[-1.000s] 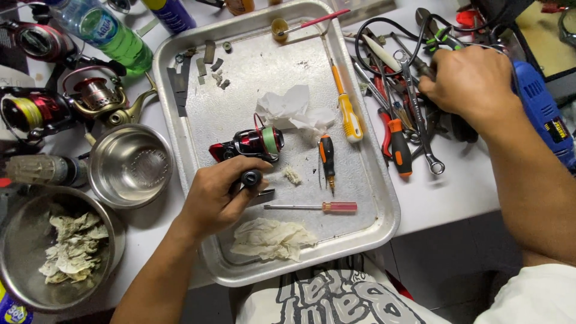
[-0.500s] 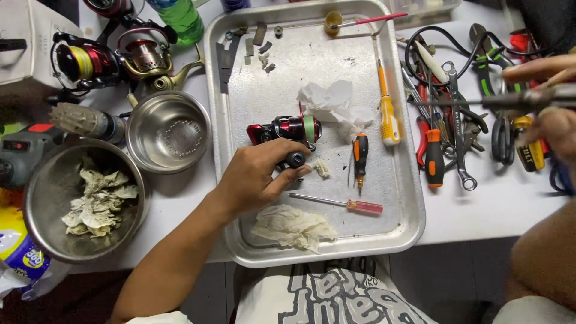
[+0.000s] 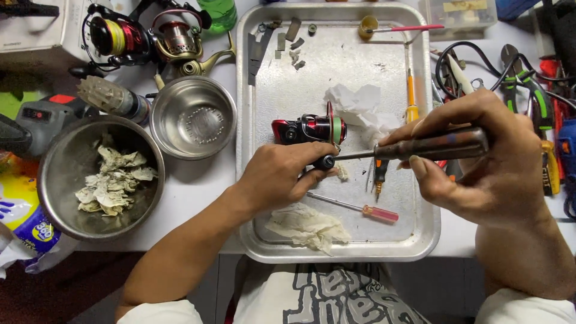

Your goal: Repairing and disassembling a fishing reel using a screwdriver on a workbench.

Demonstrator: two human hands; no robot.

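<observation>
A red and black fishing reel lies in the middle of a metal tray. My left hand grips the reel's black knob from below. My right hand holds a screwdriver with a dark brown handle, level, its shaft pointing left. The tip meets the knob by my left fingers. A small red-handled screwdriver and a crumpled rag lie on the tray just under my hands.
White tissue, an orange-handled screwdriver and small metal parts lie on the tray. Left of it stand an empty steel bowl, a bowl of used wipes and two more reels. Pliers and cables crowd the right.
My right hand came in from the tool pile on the right with a dark-handled screwdriver and brought its tip to the reel's knob. My left hand stayed on the reel.
</observation>
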